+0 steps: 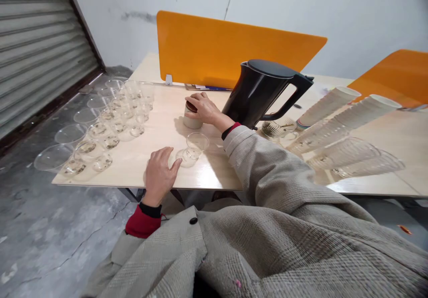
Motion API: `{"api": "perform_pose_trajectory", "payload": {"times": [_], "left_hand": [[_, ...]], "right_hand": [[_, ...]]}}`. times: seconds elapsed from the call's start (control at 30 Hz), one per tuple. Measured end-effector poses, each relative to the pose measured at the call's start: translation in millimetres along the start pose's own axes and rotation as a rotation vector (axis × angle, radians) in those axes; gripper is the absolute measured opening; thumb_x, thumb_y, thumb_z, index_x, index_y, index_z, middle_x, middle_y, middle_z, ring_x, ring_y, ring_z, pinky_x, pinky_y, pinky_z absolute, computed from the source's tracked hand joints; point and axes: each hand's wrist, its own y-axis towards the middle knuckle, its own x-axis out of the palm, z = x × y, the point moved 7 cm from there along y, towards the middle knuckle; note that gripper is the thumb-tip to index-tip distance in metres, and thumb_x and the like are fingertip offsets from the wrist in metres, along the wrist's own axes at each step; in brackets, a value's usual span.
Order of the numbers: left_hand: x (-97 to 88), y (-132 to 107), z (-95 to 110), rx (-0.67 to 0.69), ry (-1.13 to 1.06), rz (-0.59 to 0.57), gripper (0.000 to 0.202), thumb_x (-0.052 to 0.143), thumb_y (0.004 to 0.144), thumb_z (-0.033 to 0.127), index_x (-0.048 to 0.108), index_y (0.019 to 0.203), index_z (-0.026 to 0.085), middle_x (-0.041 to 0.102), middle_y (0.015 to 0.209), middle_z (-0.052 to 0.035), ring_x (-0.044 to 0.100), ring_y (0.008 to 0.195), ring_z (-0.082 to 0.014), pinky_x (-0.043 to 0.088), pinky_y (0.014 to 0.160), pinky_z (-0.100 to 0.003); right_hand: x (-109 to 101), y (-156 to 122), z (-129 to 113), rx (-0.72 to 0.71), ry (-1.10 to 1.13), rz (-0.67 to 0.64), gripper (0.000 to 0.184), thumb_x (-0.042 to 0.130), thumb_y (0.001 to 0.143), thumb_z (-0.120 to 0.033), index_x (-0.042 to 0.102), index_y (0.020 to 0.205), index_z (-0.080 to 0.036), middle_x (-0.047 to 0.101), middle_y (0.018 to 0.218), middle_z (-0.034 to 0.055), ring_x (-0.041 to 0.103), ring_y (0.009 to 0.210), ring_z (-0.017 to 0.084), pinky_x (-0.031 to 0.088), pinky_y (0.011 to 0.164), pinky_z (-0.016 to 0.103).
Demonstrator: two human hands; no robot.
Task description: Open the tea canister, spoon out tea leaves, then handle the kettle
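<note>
My right hand [203,107] rests on top of a small white jar with a dark lid [191,115], fingers curled over the lid. My left hand [160,172] lies flat on the wooden table [157,133] near its front edge, fingers stretched out, its thumb close to the base of a clear glass cup [194,148]. A black electric kettle [262,92] stands just right of the jar, behind my right forearm.
Several clear glass cups [107,124] stand in rows on the table's left part. Stacks of paper cups [331,104] and clear plastic cups [354,155] lie on their sides at right. An orange divider panel [217,48] rises behind. A roller shutter [33,44] is at left.
</note>
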Motion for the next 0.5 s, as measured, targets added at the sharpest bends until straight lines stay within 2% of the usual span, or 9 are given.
{"api": "perform_pose_trajectory", "payload": {"times": [0.2, 0.33, 0.4, 0.5], "left_hand": [[-0.6, 0.5, -1.4, 0.018, 0.012, 0.006, 0.041, 0.059, 0.102, 0.049, 0.071, 0.13, 0.022, 0.076, 0.135, -0.0137, 0.066, 0.126, -0.0345, 0.055, 0.111, -0.052], [-2.0, 1.7, -0.7, 0.028, 0.013, 0.008, 0.039, 0.058, 0.102, 0.049, 0.072, 0.128, 0.024, 0.077, 0.132, -0.0122, 0.067, 0.126, -0.0338, 0.055, 0.111, -0.051], [-2.6, 1.8, -0.4, 0.031, 0.013, 0.009, 0.039, 0.058, 0.102, 0.05, 0.072, 0.128, 0.024, 0.077, 0.131, -0.0124, 0.067, 0.125, -0.0338, 0.055, 0.11, -0.051], [-2.9, 1.6, -1.8, 0.034, 0.001, 0.012, 0.041, 0.058, 0.102, 0.051, 0.071, 0.13, 0.024, 0.077, 0.133, -0.0126, 0.067, 0.125, -0.0338, 0.055, 0.11, -0.051]], "right_hand": [[-3.0, -0.8, 0.0, -0.029, 0.005, -0.017, 0.069, 0.073, 0.093, -0.043, 0.06, 0.155, -0.014, 0.059, 0.154, 0.0207, 0.048, 0.135, 0.039, 0.043, 0.12, 0.058], [-4.8, -0.1, 0.3, -0.027, 0.044, -0.037, 0.08, 0.078, 0.092, -0.05, 0.055, 0.16, -0.015, 0.053, 0.164, 0.022, 0.046, 0.144, 0.04, 0.041, 0.124, 0.059], [-12.9, -5.9, -0.7, -0.01, 0.072, 0.003, 0.085, 0.077, 0.094, -0.055, 0.05, 0.164, -0.016, 0.045, 0.171, 0.0226, 0.04, 0.154, 0.042, 0.038, 0.126, 0.062], [-36.0, -33.4, -2.9, 0.047, 0.13, 0.155, 0.078, 0.064, 0.101, -0.059, 0.046, 0.167, -0.02, 0.041, 0.175, 0.0199, 0.034, 0.162, 0.041, 0.034, 0.129, 0.065]]}}
